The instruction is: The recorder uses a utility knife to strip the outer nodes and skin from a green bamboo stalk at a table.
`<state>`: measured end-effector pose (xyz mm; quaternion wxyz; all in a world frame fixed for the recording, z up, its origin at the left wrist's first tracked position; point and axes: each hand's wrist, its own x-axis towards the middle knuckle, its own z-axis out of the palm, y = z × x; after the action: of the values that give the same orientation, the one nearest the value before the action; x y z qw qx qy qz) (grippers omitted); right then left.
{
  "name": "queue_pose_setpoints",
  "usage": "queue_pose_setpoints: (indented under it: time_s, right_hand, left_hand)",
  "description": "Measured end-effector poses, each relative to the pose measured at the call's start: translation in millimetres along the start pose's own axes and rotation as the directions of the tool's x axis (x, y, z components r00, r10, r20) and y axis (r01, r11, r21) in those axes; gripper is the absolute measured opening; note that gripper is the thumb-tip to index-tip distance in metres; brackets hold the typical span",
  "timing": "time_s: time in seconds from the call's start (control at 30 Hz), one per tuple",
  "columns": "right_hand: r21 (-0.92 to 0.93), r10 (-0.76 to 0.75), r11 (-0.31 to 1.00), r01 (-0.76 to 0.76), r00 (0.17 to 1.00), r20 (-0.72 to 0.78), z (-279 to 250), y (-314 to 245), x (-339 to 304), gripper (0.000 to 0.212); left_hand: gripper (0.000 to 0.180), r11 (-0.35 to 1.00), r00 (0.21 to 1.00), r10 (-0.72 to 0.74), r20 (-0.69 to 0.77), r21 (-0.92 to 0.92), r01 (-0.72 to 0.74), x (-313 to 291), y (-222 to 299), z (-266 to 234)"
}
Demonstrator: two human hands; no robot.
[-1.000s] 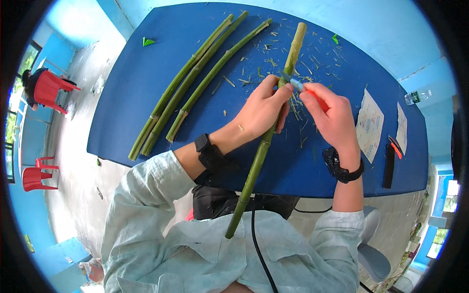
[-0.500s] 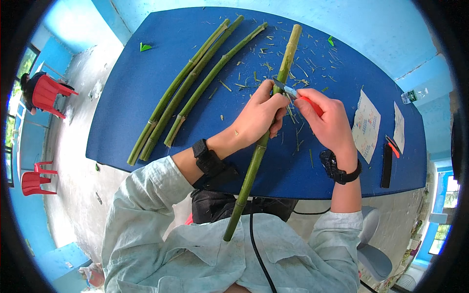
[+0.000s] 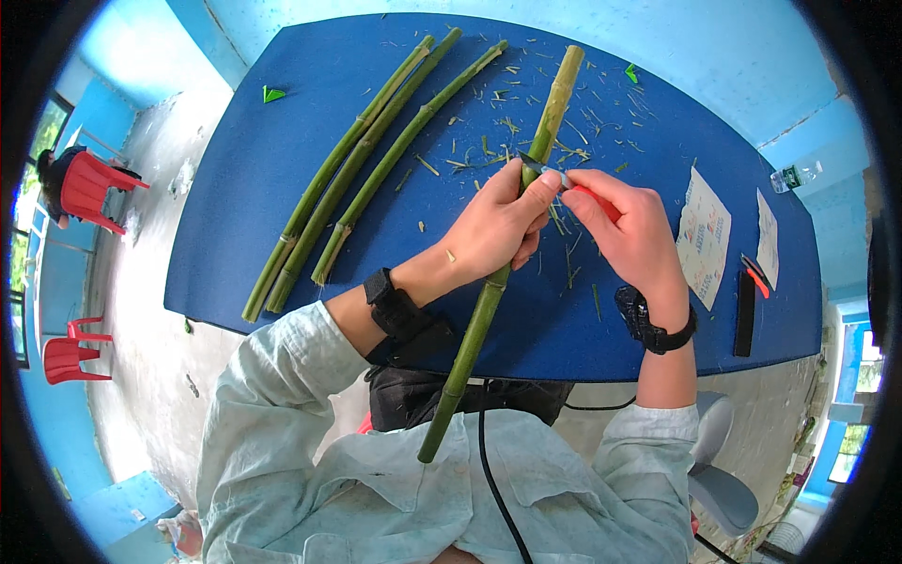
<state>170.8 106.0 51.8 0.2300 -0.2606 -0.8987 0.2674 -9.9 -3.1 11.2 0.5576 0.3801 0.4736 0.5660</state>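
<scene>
My left hand (image 3: 493, 226) is wrapped around a green bamboo stalk (image 3: 475, 329), its thumb up by the knife blade. The stalk slants from the far part of the table, past the near edge, down to my shirt front. Its far end looks paler and yellower than the near part. In my closed right hand (image 3: 631, 235) is a knife (image 3: 595, 199) with a red handle. The dark blade lies across the stalk just beyond my left thumb and touches it. A small pale chip (image 3: 451, 256) sticks to my left wrist.
Three bamboo stalks (image 3: 329, 193) lie on the left of the blue table (image 3: 225, 207). Green shavings (image 3: 507, 122) are scattered around the held stalk. At the right are torn printed sheets (image 3: 705, 240), a black strip (image 3: 744, 315), an orange-and-black tool (image 3: 756, 280) and a plastic bottle (image 3: 797, 177).
The held stalk has tilted a little more, its near end swinging slightly left. The blade still rests by my left thumb, and both hands keep their grip.
</scene>
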Motion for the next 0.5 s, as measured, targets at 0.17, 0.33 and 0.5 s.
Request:
queue_pose_setpoints:
  time_s: [0.17,0.33,0.5]
  right_hand:
    - [-0.148,-0.084,0.987,0.070,0.992,-0.094,6.5,-5.3,-2.1,0.030]
    - [-0.344,-0.196,0.929,0.134,0.969,-0.151,11.0,-8.4,-3.1,0.029]
    - [-0.371,-0.223,0.918,0.138,0.954,-0.199,15.7,-6.8,-2.2,0.029]
  left_hand:
    - [0.045,0.999,0.999,-0.024,-0.031,0.025,0.025,-0.2,-1.8,-1.1]
    - [0.044,0.998,0.995,-0.054,-0.085,0.022,0.056,-3.4,-1.6,3.0]
    - [0.046,0.998,0.991,-0.051,-0.125,0.019,0.054,-3.8,2.2,4.7]
